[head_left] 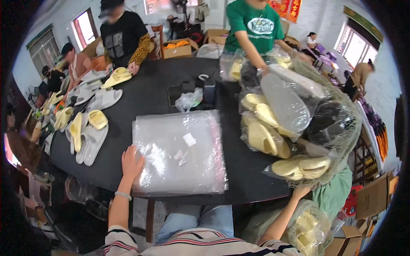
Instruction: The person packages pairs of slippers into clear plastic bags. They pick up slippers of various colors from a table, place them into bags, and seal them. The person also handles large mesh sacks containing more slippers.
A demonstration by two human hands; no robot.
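My left hand [132, 162] lies flat with its fingers spread, at the left edge of a stack of clear plastic bags [162, 132] on the table. Small white paper scraps [189, 139] rest on the stack. At the table's near right edge, my right hand [302, 191] is closed on the rim of a green net sack [348, 141], its fingertips partly hidden. Yellow slippers in clear bags [261, 135] spill from the sack's mouth, the closest bagged pair [301, 168] just above my right hand. Grey bagged slippers [285, 102] lie farther back.
Loose grey slippers [95, 138] and yellow ones cover the dark table's [115, 164] left side. A person in black [124, 40] handles yellow slippers there; one in green [252, 27] reaches into the bagged pile. Another filled sack [305, 230] and cardboard boxes [373, 196] stand at lower right.
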